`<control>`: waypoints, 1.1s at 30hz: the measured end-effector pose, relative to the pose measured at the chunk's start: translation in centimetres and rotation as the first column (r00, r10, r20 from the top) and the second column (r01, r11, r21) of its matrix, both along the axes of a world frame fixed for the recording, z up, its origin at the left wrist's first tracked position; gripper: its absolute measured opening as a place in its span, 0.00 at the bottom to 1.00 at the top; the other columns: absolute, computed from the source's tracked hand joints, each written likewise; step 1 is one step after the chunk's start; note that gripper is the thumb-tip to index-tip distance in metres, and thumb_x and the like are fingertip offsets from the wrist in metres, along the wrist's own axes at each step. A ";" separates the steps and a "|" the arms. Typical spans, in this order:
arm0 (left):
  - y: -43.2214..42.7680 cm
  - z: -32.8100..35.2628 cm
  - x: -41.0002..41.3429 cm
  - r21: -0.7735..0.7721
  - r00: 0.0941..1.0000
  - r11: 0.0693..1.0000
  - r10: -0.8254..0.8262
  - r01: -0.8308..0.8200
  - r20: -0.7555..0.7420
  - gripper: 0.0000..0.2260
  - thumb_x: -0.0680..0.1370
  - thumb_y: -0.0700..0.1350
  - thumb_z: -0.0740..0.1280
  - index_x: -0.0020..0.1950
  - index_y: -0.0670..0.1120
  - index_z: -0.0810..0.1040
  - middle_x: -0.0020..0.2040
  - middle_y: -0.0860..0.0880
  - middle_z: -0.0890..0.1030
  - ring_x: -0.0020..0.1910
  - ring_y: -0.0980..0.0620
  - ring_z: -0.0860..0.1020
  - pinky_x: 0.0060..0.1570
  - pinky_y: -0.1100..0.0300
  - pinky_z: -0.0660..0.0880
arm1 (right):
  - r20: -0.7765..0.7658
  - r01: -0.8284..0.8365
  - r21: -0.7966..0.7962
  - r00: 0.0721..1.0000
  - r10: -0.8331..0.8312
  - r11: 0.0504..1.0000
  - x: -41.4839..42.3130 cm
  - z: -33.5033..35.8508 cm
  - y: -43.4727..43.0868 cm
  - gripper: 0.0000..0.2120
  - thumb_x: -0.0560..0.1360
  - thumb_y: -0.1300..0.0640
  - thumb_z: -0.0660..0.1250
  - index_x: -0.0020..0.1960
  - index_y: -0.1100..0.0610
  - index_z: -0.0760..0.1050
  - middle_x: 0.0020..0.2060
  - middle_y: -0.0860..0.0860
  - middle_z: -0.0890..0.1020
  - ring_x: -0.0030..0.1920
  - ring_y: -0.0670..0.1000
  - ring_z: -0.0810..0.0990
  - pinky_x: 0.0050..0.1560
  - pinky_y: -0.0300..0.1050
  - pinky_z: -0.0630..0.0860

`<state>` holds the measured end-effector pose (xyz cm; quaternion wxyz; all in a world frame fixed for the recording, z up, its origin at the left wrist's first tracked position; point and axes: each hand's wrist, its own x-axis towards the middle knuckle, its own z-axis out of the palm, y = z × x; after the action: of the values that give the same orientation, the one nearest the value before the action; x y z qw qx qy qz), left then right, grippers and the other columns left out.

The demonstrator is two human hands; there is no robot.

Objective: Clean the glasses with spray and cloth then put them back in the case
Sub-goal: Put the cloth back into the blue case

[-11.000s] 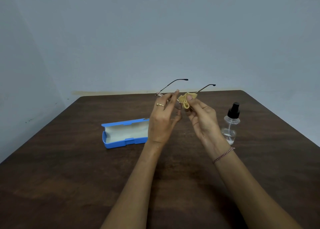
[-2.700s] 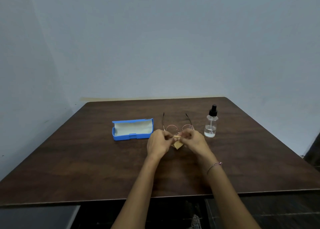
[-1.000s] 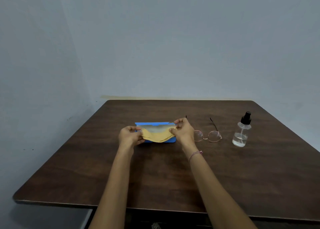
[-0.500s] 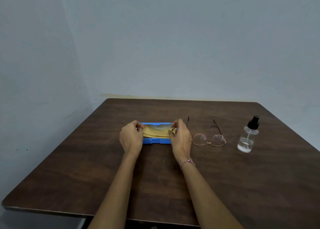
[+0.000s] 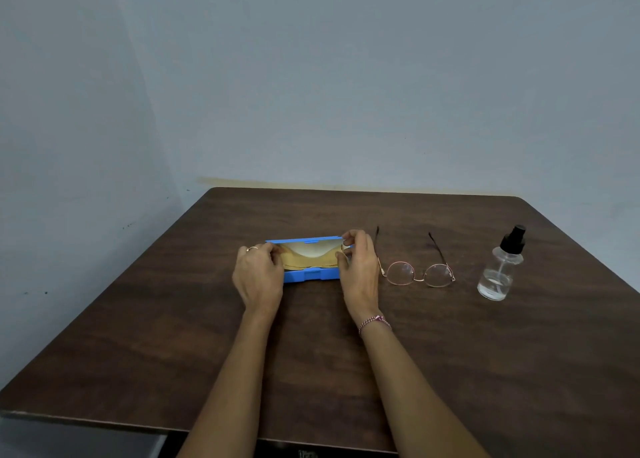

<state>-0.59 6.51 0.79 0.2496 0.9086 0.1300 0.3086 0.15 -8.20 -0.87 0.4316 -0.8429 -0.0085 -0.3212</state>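
The blue glasses case (image 5: 311,275) lies open at the table's middle, white lining showing. A yellow cloth (image 5: 304,261) is spread inside it, sagging in the middle. My left hand (image 5: 258,277) pinches the cloth's left end at the case's left side. My right hand (image 5: 358,270) pinches its right end at the case's right side. The round thin-framed glasses (image 5: 419,273) rest on the table just right of my right hand, temples unfolded and pointing away. The clear spray bottle (image 5: 500,267) with a black nozzle stands upright further right.
The dark wooden table (image 5: 173,336) sits in a corner, with a grey wall behind and on the left. Its front edge runs along the bottom of the view. The spray bottle stands close to the right edge.
Earlier I wiped the glasses with the cloth, then laid them on the table. In the last second both hands lowered the stretched cloth into the open case.
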 end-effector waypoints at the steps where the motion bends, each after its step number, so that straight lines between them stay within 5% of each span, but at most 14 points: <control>1: 0.0 0.0 0.0 0.000 1.000 1.000 0.002 -0.002 -0.003 0.08 0.77 0.42 0.64 0.50 0.47 0.82 0.42 0.48 0.82 0.49 0.48 0.75 0.37 0.55 0.71 | 0.006 -0.003 0.006 1.000 0.003 1.000 0.1 -0.1 0.0 0.17 0.71 0.69 0.69 0.55 0.55 0.71 0.51 0.49 0.75 0.47 0.48 0.77 0.50 0.51 0.77; 16: 0.2 0.0 -1.0 -0.008 1.000 1.000 -0.017 0.017 -0.017 0.07 0.75 0.44 0.66 0.48 0.51 0.83 0.46 0.52 0.82 0.52 0.51 0.74 0.36 0.59 0.67 | 0.012 0.024 -0.088 1.000 -0.023 0.996 -0.2 -0.2 -0.4 0.14 0.72 0.68 0.67 0.55 0.56 0.73 0.53 0.51 0.73 0.54 0.50 0.75 0.57 0.50 0.74; 22: 0.1 0.7 -2.4 -0.043 1.000 0.999 0.001 0.000 0.012 0.05 0.75 0.44 0.67 0.48 0.51 0.82 0.45 0.53 0.82 0.51 0.52 0.75 0.38 0.61 0.68 | 0.031 0.099 -0.099 0.995 -0.097 0.990 -0.9 0.3 -0.7 0.09 0.73 0.65 0.68 0.51 0.56 0.75 0.51 0.51 0.75 0.54 0.51 0.72 0.53 0.52 0.74; 33: -1.8 1.8 -4.2 -0.106 0.999 0.994 0.009 -0.004 0.049 0.06 0.75 0.44 0.66 0.47 0.50 0.83 0.43 0.52 0.82 0.45 0.52 0.79 0.37 0.60 0.70 | -0.005 0.050 -0.008 0.999 -0.050 0.999 -2.1 1.6 -2.4 0.07 0.74 0.68 0.63 0.48 0.59 0.77 0.48 0.53 0.75 0.52 0.52 0.73 0.48 0.36 0.65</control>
<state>-4.80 4.66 2.60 0.2994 0.8859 0.1428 0.3243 -1.95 -10.62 0.78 0.4203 -0.8452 0.0125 -0.3299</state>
